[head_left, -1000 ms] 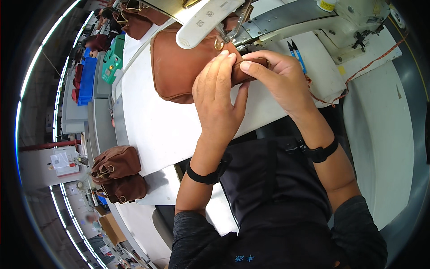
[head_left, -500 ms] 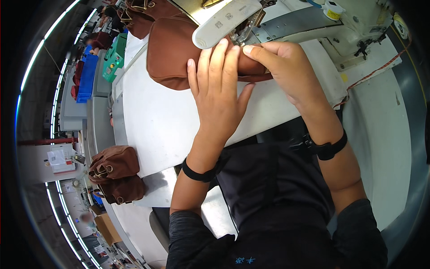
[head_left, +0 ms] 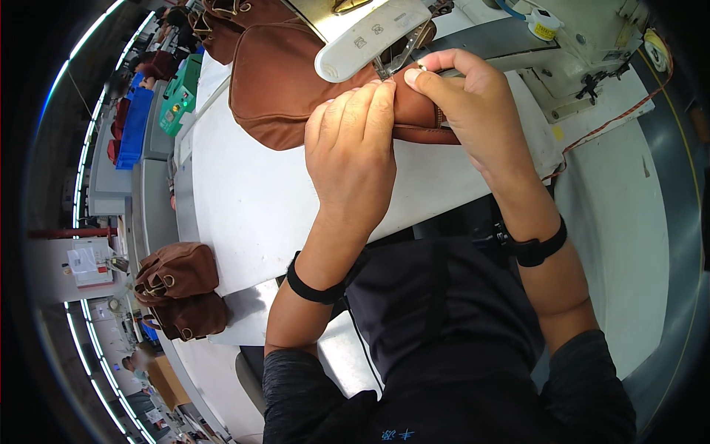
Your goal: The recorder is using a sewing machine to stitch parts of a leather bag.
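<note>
A brown leather bag (head_left: 277, 78) lies on the white table, its right part under the presser foot (head_left: 384, 68) of a sewing machine (head_left: 373, 38). My left hand (head_left: 351, 148) is closed over the bag's near side, fingers bent and knuckles up, fingertips close to the foot. To the right of the foot, my right hand (head_left: 477, 111) pinches the bag's edge between thumb and forefinger. A zipper edge (head_left: 438, 117) shows just below that pinch. The exact spot under the needle is hidden by my fingers and the machine.
More brown bags (head_left: 240, 18) lie behind at the upper left. Two others (head_left: 181, 285) sit at the table's left end. A green box (head_left: 180, 92) and a blue bin (head_left: 134, 129) stand farther left. A thread spool (head_left: 543, 26) and a red cord (head_left: 603, 135) are at the right.
My left fingers, stretched flat on the bag before, have curled in and gripped it. The right forefinger has lifted slightly beside the thumb. The bag sits slightly farther left in view.
</note>
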`<state>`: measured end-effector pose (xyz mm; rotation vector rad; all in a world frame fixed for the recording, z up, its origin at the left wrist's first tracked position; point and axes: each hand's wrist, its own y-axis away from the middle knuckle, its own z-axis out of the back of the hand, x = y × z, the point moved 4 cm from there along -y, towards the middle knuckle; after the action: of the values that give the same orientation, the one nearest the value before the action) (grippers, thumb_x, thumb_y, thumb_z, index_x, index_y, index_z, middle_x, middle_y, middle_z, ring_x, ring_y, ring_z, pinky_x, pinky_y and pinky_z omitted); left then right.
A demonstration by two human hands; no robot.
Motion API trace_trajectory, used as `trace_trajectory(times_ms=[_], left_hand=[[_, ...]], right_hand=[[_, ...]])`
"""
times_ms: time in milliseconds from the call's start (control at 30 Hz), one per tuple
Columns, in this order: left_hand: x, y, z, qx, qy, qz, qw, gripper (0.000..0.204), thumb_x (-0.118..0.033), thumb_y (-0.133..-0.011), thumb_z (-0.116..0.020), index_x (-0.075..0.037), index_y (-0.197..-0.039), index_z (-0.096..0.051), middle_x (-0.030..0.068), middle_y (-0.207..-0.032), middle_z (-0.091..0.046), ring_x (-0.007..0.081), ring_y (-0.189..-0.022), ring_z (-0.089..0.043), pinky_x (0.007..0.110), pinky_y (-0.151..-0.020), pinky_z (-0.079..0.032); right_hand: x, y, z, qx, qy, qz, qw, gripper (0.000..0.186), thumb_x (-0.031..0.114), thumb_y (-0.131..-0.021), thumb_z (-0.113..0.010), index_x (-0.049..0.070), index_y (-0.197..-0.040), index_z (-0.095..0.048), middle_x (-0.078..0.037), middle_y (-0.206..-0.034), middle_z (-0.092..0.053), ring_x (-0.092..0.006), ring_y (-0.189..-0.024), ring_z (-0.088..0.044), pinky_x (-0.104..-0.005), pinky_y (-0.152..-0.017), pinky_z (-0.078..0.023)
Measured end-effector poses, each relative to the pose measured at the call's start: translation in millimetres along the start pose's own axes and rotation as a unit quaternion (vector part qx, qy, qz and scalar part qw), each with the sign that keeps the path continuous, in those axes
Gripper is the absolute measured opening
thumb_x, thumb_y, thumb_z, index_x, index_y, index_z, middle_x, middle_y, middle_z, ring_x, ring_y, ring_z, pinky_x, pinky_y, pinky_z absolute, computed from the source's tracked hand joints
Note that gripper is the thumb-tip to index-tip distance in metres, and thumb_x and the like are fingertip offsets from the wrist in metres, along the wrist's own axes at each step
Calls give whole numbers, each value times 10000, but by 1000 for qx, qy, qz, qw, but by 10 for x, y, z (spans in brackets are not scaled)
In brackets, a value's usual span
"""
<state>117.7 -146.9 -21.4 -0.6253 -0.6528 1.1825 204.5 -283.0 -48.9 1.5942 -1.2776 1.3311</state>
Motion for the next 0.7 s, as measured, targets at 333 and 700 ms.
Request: trace_trajectory(times_ms=[333,700], left_hand=[[-5,12,-19,21,-9,10,1000,410,-16,-867,-712,-86,-1271,-720,64,-1245,-737,244,-1175,-684,457,-1058,-497],[50,42,19,30,22,31,999,448,-17,-865,-724,-117,-1302,-718,34,-1266,-689,235,-1234,-655,510,-1137,-443]], right_hand=[[-44,-56,33,19,40,22,999,377,200,-947,-688,-1,-1264,-715,-147,-880,-765,-170,-811,-714,-327,-723,-564],[75,-97,4,101,-115,-102,983,281,194,-1008,-633,-2,-1175,-746,-52,-1097,-723,-108,-970,-681,-273,-891,-552]])
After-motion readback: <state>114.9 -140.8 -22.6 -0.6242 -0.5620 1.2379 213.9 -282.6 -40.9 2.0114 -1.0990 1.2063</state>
